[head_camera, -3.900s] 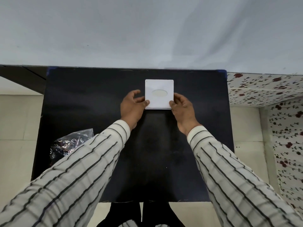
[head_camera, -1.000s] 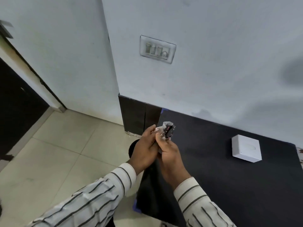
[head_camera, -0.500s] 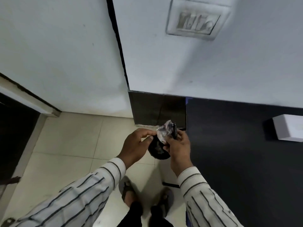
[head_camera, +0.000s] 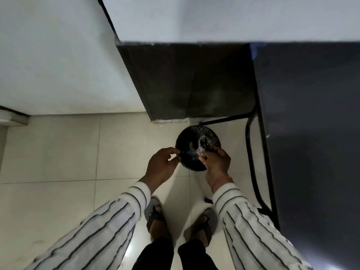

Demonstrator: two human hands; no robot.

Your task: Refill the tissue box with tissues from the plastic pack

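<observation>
My right hand [head_camera: 215, 162] pinches the crumpled clear plastic pack [head_camera: 204, 144] with dark print, holding it over the round black waste bin [head_camera: 187, 145] on the floor. My left hand [head_camera: 161, 164] hovers at the bin's left rim, fingers loosely curled and holding nothing. The plastic pack looks squashed flat with no tissues showing in it. The white tissue box is out of view.
The black table [head_camera: 311, 133] fills the right side, its dark metal leg frame [head_camera: 251, 152] close to the bin. A dark skirting panel [head_camera: 185, 80] and white wall lie ahead. My sandalled feet [head_camera: 155, 217] stand on pale floor tiles [head_camera: 58, 152].
I have turned from the table and looked down at the floor. My hands have separated: the left let go of the plastic pack, the right carries it lower over the bin. The tissue box left view.
</observation>
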